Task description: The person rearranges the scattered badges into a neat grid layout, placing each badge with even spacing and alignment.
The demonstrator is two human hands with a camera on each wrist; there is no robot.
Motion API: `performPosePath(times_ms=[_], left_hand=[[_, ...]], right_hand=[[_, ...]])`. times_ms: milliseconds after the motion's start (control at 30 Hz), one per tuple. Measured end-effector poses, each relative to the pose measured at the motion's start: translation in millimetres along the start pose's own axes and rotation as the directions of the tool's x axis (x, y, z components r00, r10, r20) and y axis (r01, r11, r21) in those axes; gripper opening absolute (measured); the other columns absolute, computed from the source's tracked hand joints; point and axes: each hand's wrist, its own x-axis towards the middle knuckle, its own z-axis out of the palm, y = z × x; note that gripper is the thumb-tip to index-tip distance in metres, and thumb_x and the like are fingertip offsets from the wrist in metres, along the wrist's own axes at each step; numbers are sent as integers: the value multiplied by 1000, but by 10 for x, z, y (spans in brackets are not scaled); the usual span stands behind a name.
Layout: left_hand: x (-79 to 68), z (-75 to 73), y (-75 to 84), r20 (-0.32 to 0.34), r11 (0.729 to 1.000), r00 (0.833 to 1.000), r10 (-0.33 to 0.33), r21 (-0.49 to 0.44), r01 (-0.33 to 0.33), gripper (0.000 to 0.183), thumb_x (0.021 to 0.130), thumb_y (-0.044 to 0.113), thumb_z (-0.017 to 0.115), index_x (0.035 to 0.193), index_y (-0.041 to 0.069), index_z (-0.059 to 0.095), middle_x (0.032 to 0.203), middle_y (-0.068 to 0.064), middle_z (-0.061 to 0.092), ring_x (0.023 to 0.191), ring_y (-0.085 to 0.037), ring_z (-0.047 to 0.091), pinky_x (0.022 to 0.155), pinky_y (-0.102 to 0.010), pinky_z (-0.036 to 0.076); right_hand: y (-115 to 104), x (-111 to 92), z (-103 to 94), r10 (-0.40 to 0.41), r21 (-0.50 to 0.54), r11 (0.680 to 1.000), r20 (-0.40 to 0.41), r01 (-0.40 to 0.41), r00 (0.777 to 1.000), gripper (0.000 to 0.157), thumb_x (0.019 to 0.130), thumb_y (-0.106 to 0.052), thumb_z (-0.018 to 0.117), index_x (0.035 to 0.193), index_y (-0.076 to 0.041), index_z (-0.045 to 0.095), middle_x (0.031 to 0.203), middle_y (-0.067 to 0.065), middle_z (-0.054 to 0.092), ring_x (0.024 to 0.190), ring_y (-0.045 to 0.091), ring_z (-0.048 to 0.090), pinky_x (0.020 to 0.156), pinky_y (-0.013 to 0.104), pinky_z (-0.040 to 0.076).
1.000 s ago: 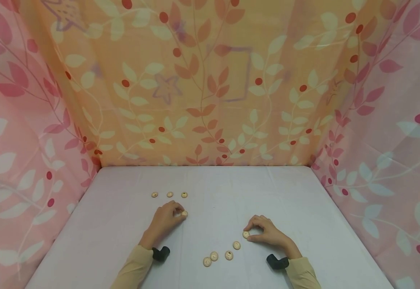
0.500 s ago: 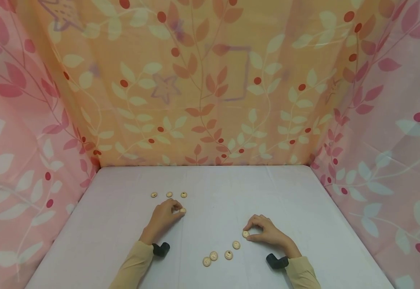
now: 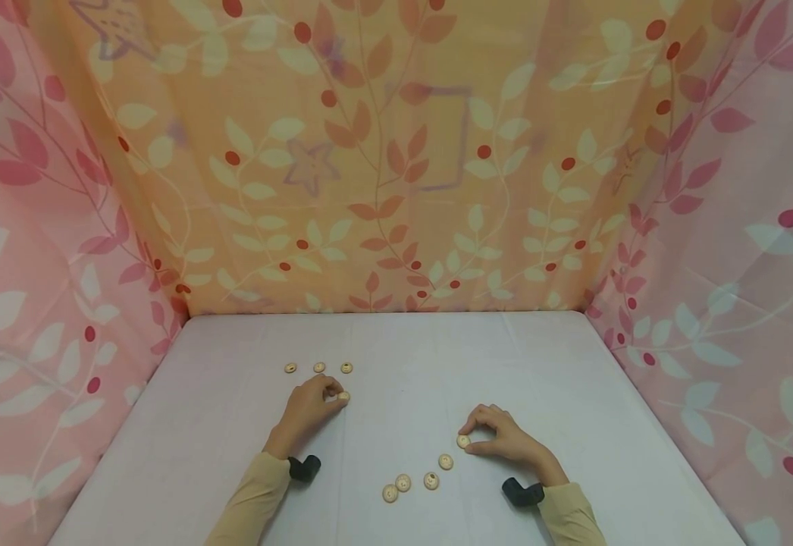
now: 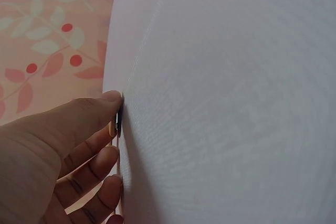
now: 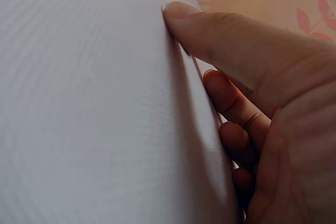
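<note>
My left hand [image 3: 308, 409] is at the left half of the white table, pinching a small pale round wooden disc [image 3: 344, 396] between thumb and fingers. In the left wrist view that disc [image 4: 119, 119] shows only as a thin edge under the thumb, close to the cloth. Three similar discs [image 3: 319, 367] lie in a row just beyond this hand. On the right side, my right hand [image 3: 502, 440] has thumb and index finger on either side of another disc [image 3: 463, 440]. The right thumb [image 5: 210, 27] mostly hides it in the right wrist view.
Several more wooden discs [image 3: 431, 481] form a slanting line at the front middle, running toward the right hand. Dark wrist cameras [image 3: 523, 493] sit at both wrists. Patterned curtains [image 3: 396, 189] hang behind and on both sides of the white-covered table [image 3: 546, 356].
My left hand has slid slightly away from me with its disc, closer to the row of three. The right hand stays in place on its disc.
</note>
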Motion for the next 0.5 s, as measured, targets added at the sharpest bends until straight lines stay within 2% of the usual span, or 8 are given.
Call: performPosePath(times_ms=[233, 367, 500], left_hand=[[9, -5, 8, 14, 1000, 1000, -24, 19, 24, 19, 75, 29, 76, 87, 17, 67, 82, 5, 61, 74, -9, 50, 71, -34, 37], [8, -6, 16, 19, 999, 1000, -21, 33, 20, 19, 75, 29, 76, 87, 17, 67, 82, 6, 60, 74, -9, 50, 72, -35, 38], [-2, -2, 19, 17, 999, 1000, -12, 39, 11, 20, 75, 29, 76, 88, 17, 67, 80, 6, 59, 73, -9, 49, 70, -34, 38]], right_hand=[[9, 3, 5, 17, 2, 1000, 4, -17, 1000, 22, 75, -14, 75, 95, -10, 66, 97, 7, 61, 88, 25, 47, 77, 31, 26], [136, -8, 65, -1, -12, 1000, -15, 1, 1000, 23, 74, -14, 76, 95, -12, 66, 97, 6, 61, 87, 24, 47, 77, 31, 27], [304, -24, 114, 3, -26, 1000, -19, -4, 1000, 23, 75, -22, 76, 96, -19, 66, 98, -2, 61, 89, 18, 47, 78, 31, 27]])
